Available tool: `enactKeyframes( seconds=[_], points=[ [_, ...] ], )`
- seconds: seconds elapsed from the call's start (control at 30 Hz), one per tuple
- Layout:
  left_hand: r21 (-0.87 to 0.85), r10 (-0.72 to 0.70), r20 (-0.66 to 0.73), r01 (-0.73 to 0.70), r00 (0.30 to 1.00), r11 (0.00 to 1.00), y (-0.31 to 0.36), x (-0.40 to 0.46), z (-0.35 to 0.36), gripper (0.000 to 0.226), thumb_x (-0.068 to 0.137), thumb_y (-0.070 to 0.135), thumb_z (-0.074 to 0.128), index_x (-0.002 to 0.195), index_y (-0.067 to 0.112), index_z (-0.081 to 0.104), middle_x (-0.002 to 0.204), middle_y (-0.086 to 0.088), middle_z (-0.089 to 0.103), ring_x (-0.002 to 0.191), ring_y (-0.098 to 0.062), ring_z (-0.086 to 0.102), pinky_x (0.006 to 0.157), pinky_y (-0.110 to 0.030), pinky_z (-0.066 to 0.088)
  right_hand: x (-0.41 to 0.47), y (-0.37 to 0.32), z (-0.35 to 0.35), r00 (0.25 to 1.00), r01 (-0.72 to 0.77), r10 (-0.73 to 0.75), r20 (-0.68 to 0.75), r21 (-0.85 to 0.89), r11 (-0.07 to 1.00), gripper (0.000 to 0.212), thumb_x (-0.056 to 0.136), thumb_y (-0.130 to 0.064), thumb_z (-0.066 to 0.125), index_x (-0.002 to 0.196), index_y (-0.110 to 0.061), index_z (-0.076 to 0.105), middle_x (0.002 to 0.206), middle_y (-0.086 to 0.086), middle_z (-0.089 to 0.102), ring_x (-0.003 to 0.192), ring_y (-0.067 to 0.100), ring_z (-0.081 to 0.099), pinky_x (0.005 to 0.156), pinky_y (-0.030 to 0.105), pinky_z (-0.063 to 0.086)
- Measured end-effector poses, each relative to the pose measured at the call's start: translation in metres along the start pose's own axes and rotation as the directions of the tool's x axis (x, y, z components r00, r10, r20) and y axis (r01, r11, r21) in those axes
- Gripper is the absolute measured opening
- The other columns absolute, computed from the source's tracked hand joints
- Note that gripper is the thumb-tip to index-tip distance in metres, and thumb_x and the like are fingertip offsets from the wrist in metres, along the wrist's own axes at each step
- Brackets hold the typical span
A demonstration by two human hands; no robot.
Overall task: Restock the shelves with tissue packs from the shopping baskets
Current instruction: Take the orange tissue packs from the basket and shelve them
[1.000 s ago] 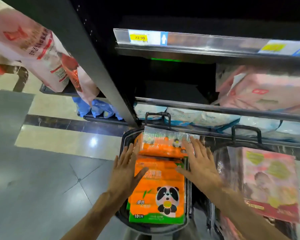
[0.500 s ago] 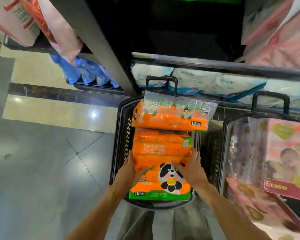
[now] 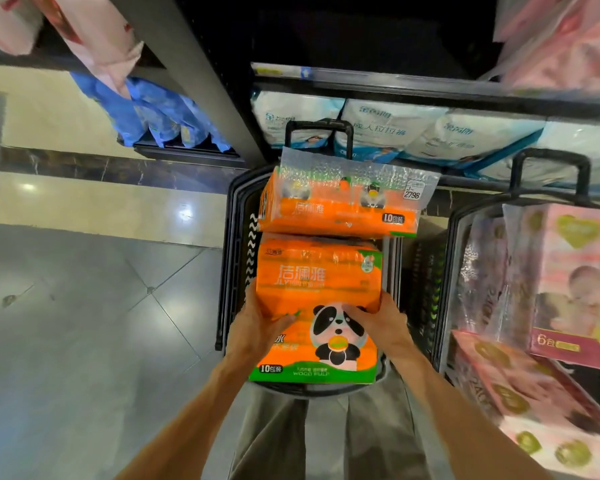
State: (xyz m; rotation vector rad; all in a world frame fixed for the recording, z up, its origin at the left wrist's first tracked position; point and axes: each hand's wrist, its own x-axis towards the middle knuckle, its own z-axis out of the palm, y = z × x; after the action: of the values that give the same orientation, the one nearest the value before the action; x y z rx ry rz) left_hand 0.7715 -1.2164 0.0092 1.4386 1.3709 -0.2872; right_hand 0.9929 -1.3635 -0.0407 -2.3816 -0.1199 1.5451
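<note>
Since the earlier frame both hands have closed in on the orange panda tissue pack (image 3: 317, 292) lying in the black basket (image 3: 238, 244). Left hand (image 3: 253, 329) grip presses the pack's left side; right hand (image 3: 383, 322) grip presses its right side. A second orange pack (image 3: 340, 202) lies at the far end. Further right, a second basket (image 3: 454, 258) holds pink packs (image 3: 575, 278).
</note>
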Motion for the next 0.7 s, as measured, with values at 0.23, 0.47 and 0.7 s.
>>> enactKeyframes(
  seconds=[0.23,0.47,0.7],
  points=[
    [0.035,0.026,0.022,-0.026,0.999,0.999,0.001,-0.023,-0.022,0.104,0.064,0.088,0.063,0.148,0.047,0.018,0.125,0.014,0.067,0.092,-0.011,0.073,0.079,-0.043,0.063,-0.057,-0.013,-0.009,0.991,0.132,-0.127,-0.042,0.159,0.978,0.074,0.071,-0.048,0.089,0.126,-0.040,0.040,0.127,0.002,0.048,0.114,0.023,0.056,0.101,0.050,0.052],
    [0.103,0.068,0.002,-0.068,0.998,0.992,0.023,-0.056,-0.042,0.102,0.067,0.085,0.059,0.151,0.045,0.019,0.122,0.017,0.066,0.088,-0.009,0.074,0.076,-0.035,0.062,-0.099,-0.016,-0.019,0.987,0.140,-0.157,0.037,0.289,0.947,0.089,0.078,-0.039,0.088,0.139,-0.030,0.024,0.125,-0.003,0.058,0.108,0.014,0.064,0.099,0.049,0.054],
    [0.089,0.128,-0.024,-0.125,0.992,0.988,0.065,-0.090,-0.073,0.102,0.066,0.093,0.056,0.149,0.049,0.017,0.123,0.020,0.062,0.091,-0.008,0.071,0.076,-0.033,0.061,-0.143,-0.040,-0.044,0.977,0.210,-0.214,-0.017,0.274,0.938,0.062,0.083,-0.045,0.081,0.134,-0.034,0.047,0.117,-0.009,0.071,0.102,0.015,0.071,0.093,0.047,0.058]
  ],
)
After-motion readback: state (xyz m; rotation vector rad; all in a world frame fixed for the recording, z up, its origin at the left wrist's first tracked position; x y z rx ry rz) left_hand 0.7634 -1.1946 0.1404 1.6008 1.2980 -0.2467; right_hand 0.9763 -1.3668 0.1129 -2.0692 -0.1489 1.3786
